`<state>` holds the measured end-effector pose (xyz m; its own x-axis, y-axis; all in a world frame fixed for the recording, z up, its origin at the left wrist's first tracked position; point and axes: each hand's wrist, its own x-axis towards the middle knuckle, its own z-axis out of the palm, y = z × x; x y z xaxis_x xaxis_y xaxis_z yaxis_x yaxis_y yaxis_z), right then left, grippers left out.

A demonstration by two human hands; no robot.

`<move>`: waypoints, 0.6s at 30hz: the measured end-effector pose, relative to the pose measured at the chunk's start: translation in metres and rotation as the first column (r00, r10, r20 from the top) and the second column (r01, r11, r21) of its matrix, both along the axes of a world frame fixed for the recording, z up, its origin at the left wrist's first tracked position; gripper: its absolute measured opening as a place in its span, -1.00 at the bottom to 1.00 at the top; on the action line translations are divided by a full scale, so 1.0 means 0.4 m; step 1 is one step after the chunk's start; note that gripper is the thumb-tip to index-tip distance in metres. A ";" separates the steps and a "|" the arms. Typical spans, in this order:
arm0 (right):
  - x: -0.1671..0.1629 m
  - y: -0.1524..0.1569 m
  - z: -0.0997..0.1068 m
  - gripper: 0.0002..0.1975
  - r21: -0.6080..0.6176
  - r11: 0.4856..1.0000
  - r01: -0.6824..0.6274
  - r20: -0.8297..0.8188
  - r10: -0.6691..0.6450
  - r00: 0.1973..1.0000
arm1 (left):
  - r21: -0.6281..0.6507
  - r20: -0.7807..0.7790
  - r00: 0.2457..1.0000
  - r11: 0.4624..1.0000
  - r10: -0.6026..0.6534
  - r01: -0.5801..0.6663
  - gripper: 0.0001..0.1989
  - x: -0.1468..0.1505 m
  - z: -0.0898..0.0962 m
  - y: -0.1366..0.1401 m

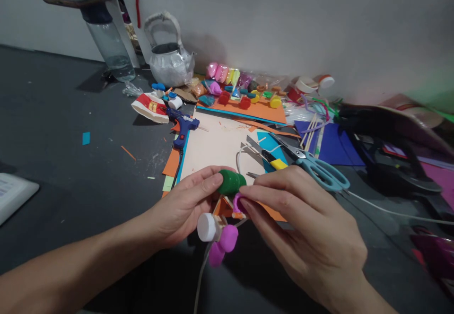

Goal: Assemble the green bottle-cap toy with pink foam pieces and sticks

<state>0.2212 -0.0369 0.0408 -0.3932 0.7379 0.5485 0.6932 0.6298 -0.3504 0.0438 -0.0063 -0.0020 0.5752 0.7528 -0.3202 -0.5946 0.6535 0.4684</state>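
Head view: the left hand (184, 205) grips the orange-bodied craft (224, 206) above the worktop (106, 186), thumb on the left end of its green cylinder (231, 182), which lies left to right; the right hand's (308, 219) fingers pinch a pink loop (236, 203) on the craft's right, nearer than the cylinder.

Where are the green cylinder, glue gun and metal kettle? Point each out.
Green cylinder (232, 182): head view, middle of its curved side.
Glue gun (182, 127): head view, blue body where barrel meets grip.
Metal kettle (170, 68): head view, front of its round body.
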 end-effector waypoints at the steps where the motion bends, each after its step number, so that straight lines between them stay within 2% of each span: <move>1: 0.002 0.001 0.000 -0.77 -0.006 1.000 0.012 -0.024 -0.012 1.000 | -0.002 -0.008 1.000 1.000 0.002 -0.002 -0.83 0.001 0.001 0.002; 3: 0.007 0.005 -0.002 -0.72 -0.010 0.999 0.034 -0.103 -0.035 0.994 | -0.018 -0.038 0.999 1.000 0.019 -0.020 -0.83 0.001 0.005 0.008; 5: 0.011 0.012 -0.007 -0.76 -0.018 0.999 0.031 -0.166 -0.033 0.985 | -0.044 -0.069 0.996 0.998 0.050 -0.053 -0.79 0.001 0.009 0.014; 11: -0.002 0.037 -0.031 -0.94 -0.162 0.987 0.000 -0.136 -0.022 0.990 | -0.042 -0.023 0.990 0.989 0.139 -0.139 -0.72 0.003 0.011 0.021; 13: -0.004 0.044 -0.037 -0.97 -0.189 0.982 0.010 -0.168 -0.043 0.985 | 0.000 -0.010 0.989 0.989 0.151 -0.151 -0.72 0.004 0.008 0.024; 16: 0.006 0.057 -0.037 -0.92 -0.204 0.979 0.000 -0.195 -0.041 0.980 | 0.138 -0.048 0.992 0.985 0.115 -0.107 -0.75 -0.008 0.002 0.037; 18: 0.017 0.068 -0.033 -0.91 -0.217 0.976 -0.019 -0.203 -0.026 0.979 | 0.263 -0.187 0.982 0.965 0.038 0.013 -0.70 -0.026 -0.003 0.054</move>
<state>0.2279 -0.0095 0.0277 -0.2870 0.8493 0.4431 0.5951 0.5206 -0.6122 0.0335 0.0153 -0.0032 0.5136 0.8314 -0.2122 -0.4860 0.4857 0.7266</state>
